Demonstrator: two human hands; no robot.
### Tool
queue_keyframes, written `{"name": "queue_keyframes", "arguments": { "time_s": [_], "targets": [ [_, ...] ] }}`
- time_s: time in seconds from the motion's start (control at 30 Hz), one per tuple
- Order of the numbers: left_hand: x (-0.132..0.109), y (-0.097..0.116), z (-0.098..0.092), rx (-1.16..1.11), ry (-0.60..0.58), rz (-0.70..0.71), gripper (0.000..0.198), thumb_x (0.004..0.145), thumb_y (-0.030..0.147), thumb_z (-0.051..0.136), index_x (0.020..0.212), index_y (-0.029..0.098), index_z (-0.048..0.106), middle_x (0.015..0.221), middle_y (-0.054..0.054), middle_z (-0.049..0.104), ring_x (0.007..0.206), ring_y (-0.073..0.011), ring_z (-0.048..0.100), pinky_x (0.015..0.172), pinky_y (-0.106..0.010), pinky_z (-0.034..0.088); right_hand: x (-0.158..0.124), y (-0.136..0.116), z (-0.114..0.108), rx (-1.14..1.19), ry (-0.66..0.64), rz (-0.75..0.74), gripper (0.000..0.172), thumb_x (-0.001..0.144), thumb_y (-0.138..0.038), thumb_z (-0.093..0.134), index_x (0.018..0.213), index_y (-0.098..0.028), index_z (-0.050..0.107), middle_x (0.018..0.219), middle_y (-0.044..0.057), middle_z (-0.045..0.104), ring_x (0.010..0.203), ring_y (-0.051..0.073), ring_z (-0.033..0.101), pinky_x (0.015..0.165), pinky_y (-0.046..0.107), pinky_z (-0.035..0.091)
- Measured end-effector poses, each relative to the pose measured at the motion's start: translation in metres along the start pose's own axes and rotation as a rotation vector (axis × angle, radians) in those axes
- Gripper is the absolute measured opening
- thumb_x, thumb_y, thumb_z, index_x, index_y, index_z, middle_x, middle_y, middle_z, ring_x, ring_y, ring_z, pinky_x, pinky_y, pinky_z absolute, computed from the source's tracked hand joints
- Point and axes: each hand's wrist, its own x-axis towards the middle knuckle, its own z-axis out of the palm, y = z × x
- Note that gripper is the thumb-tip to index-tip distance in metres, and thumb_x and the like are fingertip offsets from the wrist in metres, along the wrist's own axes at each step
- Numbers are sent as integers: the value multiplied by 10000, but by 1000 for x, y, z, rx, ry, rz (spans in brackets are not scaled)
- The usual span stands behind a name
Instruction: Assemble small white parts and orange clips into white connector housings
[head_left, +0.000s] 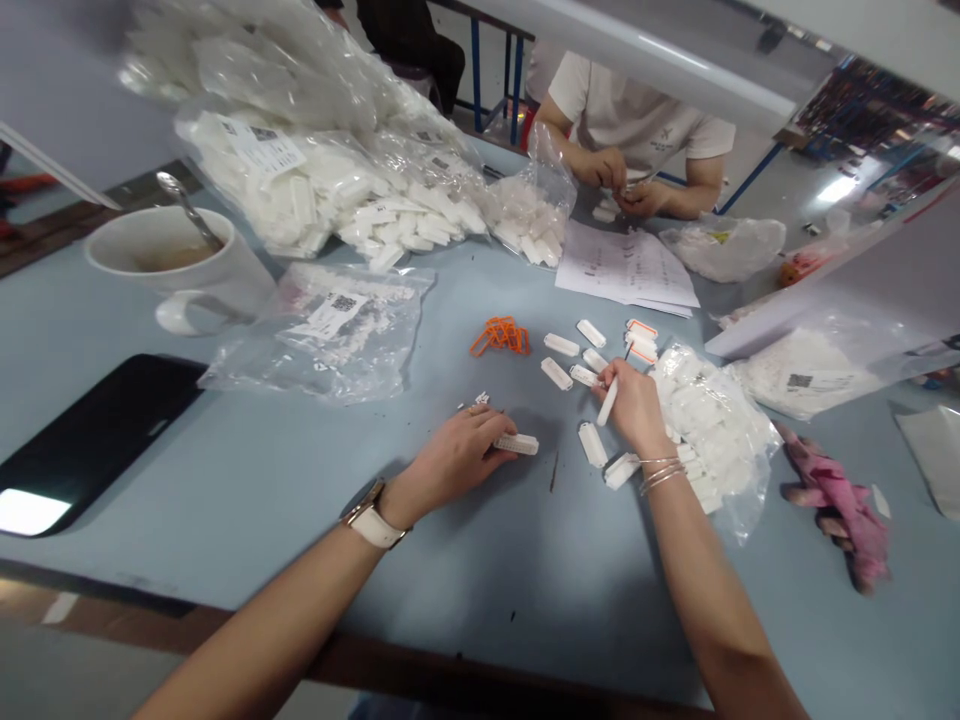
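Holding a white piece (pixel 520 444) in our left hand (pixel 466 447), we had its long side running sideways, with its free end poking toward our right hand (pixel 634 402). That right hand gripped a white stick (pixel 608 402), its thin tip pointing away from us, near the orange-edged pieces (pixel 641 342). The little orange frames (pixel 501 335) sat past our left hand, which was nearer to them than our right.
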Motion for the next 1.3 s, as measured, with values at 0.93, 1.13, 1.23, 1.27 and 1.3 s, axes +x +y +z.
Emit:
{"name": "queue_keyframes", "arguments": {
  "time_s": [0.93,1.13,1.23,1.27,1.3],
  "targets": [
    [3,10,-13,-161,328,-171,369,746,459,653,957,184,527,816,-12,628,718,-147,596,661,-283,511,-38,-77,36,1177,-290,88,388,712,-388,643,669,-233,290,850,6,645,747,140,605,642,266,479],
    [3,10,-12,-107,350,-156,195,794,303,611,935,193,533,829,-20,629,766,-157,599,688,-286,506,-42,-80,42,1160,-300,85,367,736,-367,627,639,-219,306,601,-64,402,555,90,423,522,216,374],
    [3,9,-11,-103,379,-103,152,799,230,595,936,192,543,842,-28,628,793,-156,599,711,-278,504,-40,-79,43,1196,-303,66,356,736,-349,622,645,-218,304,624,-59,395,587,94,421,558,221,387],
    [3,9,-11,-99,394,-86,148,799,206,588,940,192,547,852,-32,628,811,-156,599,725,-276,502,-40,-79,43,1197,-304,65,355,734,-351,621,648,-219,303,625,-59,396,588,95,420,561,223,388],
    [3,8,-11,-93,410,-74,149,798,183,580,944,190,550,868,-38,628,829,-156,600,739,-276,501,-40,-78,43,1191,-303,64,356,730,-356,619,649,-220,301,622,-60,398,584,96,419,559,225,389]
  ]
}}
